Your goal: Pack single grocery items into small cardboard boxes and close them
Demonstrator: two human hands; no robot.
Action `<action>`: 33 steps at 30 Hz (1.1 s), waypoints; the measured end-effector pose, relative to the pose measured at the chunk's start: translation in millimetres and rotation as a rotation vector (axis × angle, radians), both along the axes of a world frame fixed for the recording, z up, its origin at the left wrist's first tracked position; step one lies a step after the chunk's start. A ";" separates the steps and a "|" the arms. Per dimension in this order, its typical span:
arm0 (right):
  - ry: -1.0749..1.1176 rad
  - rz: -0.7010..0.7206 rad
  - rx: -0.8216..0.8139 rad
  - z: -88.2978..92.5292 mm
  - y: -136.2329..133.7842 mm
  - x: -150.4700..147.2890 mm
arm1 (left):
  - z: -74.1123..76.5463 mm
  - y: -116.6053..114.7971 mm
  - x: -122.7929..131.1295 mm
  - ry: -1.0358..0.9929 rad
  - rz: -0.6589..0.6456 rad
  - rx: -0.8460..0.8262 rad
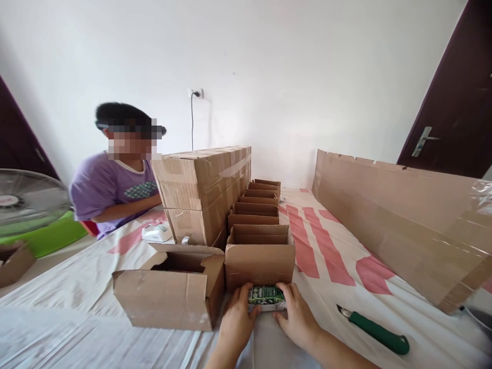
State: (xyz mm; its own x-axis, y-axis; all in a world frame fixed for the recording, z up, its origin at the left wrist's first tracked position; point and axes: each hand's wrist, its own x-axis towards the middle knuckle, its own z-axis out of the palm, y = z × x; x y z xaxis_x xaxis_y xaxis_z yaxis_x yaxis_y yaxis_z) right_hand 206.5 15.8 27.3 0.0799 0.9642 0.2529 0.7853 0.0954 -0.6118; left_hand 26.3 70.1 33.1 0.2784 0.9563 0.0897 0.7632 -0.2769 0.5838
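Observation:
Between both hands is a small green printed packet [266, 295] with a pale lower edge, right in front of the nearest open carton [259, 261]. My left hand [239, 315] grips its left end, thumb at the front and fingers on top. On the right end, my right hand [295, 313] holds it the same way. A larger open cardboard box [165, 297] with raised flaps stands just left of my left hand. Lying to the right of my right hand is a green-handled utility knife [378, 330] with its blade out.
Several open cartons [253, 209] run in a row toward the wall. Stacked taped boxes [215, 189] stand beside them, and a long cardboard panel [392, 215] is at the right. A person in a purple shirt [111, 184] sits at the left, near a white device [157, 233] and a fan [31, 200].

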 end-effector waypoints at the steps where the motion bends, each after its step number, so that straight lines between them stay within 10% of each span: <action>1: -0.016 0.000 -0.005 0.1 3.5 0.3 | -2.8 2.3 -0.3 -0.017 -0.004 0.009; 16: -0.136 0.071 -0.026 12.1 27.7 -4.8 | -52.4 25.8 8.4 -0.171 0.046 0.183; 33: -0.164 0.095 -0.088 18.4 63.5 7.7 | -49.1 22.7 7.6 -0.187 0.018 0.156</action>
